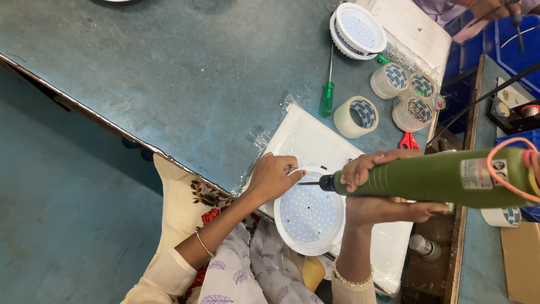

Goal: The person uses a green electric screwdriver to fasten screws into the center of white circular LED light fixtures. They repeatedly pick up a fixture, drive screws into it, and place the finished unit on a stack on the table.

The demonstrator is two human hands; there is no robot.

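My left hand point(272, 177) rests its fingers on the rim of a round white lamp fixture point(310, 214) with a dotted light board inside. My right hand point(376, 188) grips a green electric screwdriver point(439, 177), held level, its bit tip at the fixture's upper rim close to my left fingers. The fixture lies on a white plastic-wrapped pad point(315, 143) at the near edge of the blue-grey table point(169, 79).
Another round lamp fixture point(358, 30) lies further along the table. A green-handled screwdriver point(327, 95), several tape rolls point(356, 116) and red scissors point(409, 141) lie beside the pad. Blue bins point(506, 39) and another person's hand point(489, 8) are at the far corner.
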